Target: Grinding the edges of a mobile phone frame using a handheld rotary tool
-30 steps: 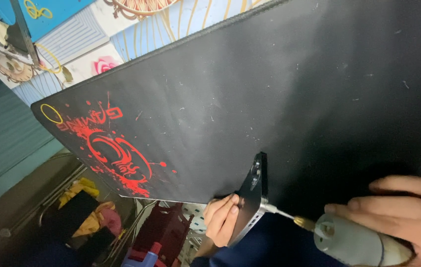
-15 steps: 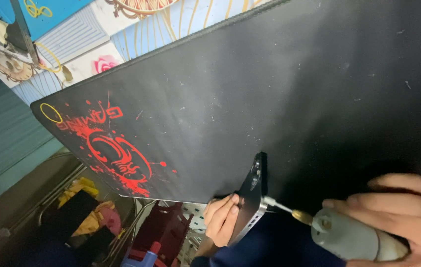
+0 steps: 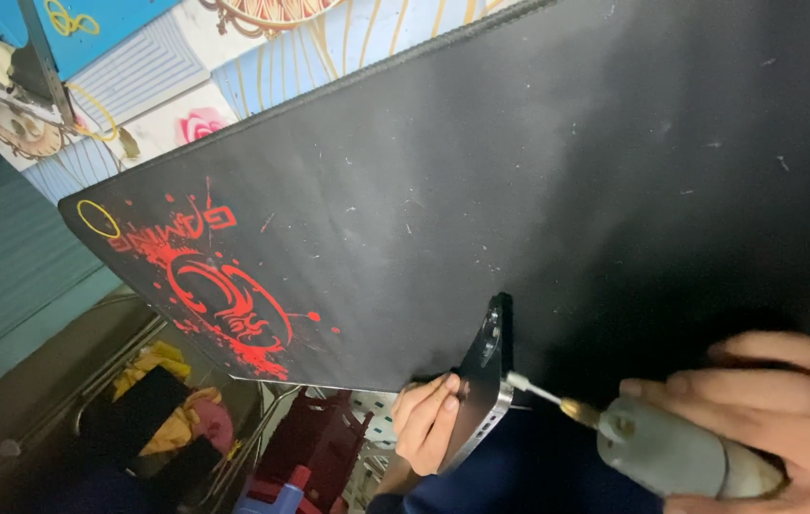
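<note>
two hands work a small rotary tool against a phone held on edge at the near rim of a black mat.

the left hand [image 3: 427, 424] is curled around the dark phone [image 3: 483, 381], gripping it upright on its side edge. the right hand [image 3: 757, 419] is closed around the grey rotary tool [image 3: 676, 455], whose thin bit [image 3: 533, 390] touches the phone's back near the camera. the black mat [image 3: 481, 190] with a red splash design [image 3: 219, 295] covers the table.
</note>
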